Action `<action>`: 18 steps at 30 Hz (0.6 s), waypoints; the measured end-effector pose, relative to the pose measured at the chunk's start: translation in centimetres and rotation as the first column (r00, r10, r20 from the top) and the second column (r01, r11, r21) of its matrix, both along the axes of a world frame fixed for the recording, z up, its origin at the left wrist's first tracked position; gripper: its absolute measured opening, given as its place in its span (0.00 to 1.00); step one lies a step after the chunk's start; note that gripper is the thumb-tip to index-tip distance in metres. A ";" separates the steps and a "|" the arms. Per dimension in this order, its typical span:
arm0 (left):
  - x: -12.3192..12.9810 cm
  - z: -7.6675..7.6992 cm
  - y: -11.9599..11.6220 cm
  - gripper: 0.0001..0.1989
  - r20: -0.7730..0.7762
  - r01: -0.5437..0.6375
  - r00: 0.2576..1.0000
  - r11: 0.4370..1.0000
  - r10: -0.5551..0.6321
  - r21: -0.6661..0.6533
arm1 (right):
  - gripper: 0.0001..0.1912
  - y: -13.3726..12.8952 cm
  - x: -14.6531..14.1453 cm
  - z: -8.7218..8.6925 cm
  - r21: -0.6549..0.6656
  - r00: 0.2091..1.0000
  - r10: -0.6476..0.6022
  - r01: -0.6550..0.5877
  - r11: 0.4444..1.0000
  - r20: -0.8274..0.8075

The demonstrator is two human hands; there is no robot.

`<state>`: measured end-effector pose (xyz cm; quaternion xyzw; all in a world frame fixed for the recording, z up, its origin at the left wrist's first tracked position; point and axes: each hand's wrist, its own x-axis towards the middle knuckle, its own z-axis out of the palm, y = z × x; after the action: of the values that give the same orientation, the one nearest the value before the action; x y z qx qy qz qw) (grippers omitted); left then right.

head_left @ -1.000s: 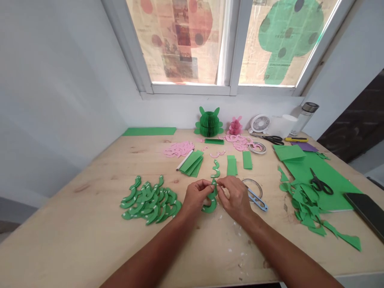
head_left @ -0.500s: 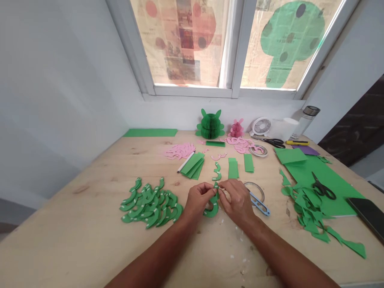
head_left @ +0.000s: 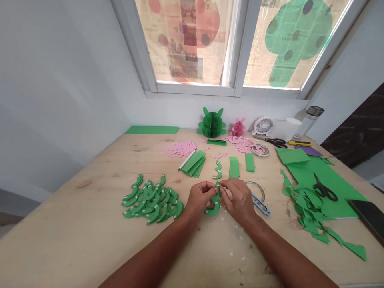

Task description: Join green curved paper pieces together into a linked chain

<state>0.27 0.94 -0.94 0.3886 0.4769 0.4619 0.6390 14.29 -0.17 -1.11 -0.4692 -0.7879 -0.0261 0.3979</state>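
Observation:
A wavy green paper piece (head_left: 213,209) with small white patches is pinched at its top end between the fingertips of my left hand (head_left: 200,198). The thumb and finger of my right hand (head_left: 239,198) close on the same end; whatever they pinch there is too small to make out. A similar wavy green strip (head_left: 218,170) lies just beyond my fingertips. Left of my left hand is a heap of curved green paper pieces (head_left: 153,202) with white patches. A light blue cutter (head_left: 260,204) and a tape roll (head_left: 256,186) lie beside my right hand.
Green scraps (head_left: 312,208), black scissors (head_left: 325,188) and a phone (head_left: 367,218) lie at the right. Farther back are folded green papers (head_left: 194,164), pink paper pieces (head_left: 181,149), a green honeycomb paper figure (head_left: 212,124), a small fan (head_left: 263,126) and a glass bottle (head_left: 310,120).
The view has shifted slightly. Both hands stay at the top end of the green piece, with only small finger movement.

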 end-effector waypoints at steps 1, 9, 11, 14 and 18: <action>0.0 0.0 0.0 0.12 0.005 0.001 1.000 1.000 -0.001 0.000 | 0.07 0.0 0.0 0.0 -0.001 1.000 0.001 -0.001 1.000 0.003; 0.0 0.1 -0.1 0.11 -0.020 -0.009 1.000 1.000 0.010 0.025 | 0.07 0.0 0.0 -0.1 0.024 1.000 -0.004 0.004 1.000 -0.015; 0.0 0.1 -0.2 0.10 -0.034 -0.014 0.999 0.999 0.015 0.042 | 0.07 0.0 0.0 -0.1 0.017 1.000 -0.005 0.005 1.000 -0.009; 0.1 0.1 -0.2 0.09 -0.063 -0.013 0.998 0.997 0.019 0.081 | 0.06 -0.1 0.0 0.0 0.006 1.000 -0.003 0.003 1.000 -0.009; 0.1 0.2 -0.3 0.09 -0.120 -0.015 0.992 0.990 0.032 0.142 | 0.06 -0.1 0.0 0.0 -0.008 0.999 -0.012 0.011 1.000 -0.033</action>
<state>0.42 0.63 -0.75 0.4545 0.4859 0.4772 0.5741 14.29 -0.31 -1.07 -0.4758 -0.7785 -0.0174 0.4089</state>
